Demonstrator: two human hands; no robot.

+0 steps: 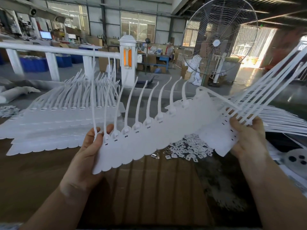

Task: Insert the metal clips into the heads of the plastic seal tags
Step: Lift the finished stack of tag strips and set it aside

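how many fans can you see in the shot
2. A large caged fan stands at upper right, beyond the held strip of seal tags. A smaller fan stands farther back near the centre. Others may be hidden in the clutter.

Both hands up: the left hand [90,146] grips one end of a joined strip of white seal tags [166,131], the right hand [245,135] pinches the other, tails fanning upward. Metal clips [187,150] lie heaped on the table [33,171] beneath, stacked tag strips [54,123] behind.
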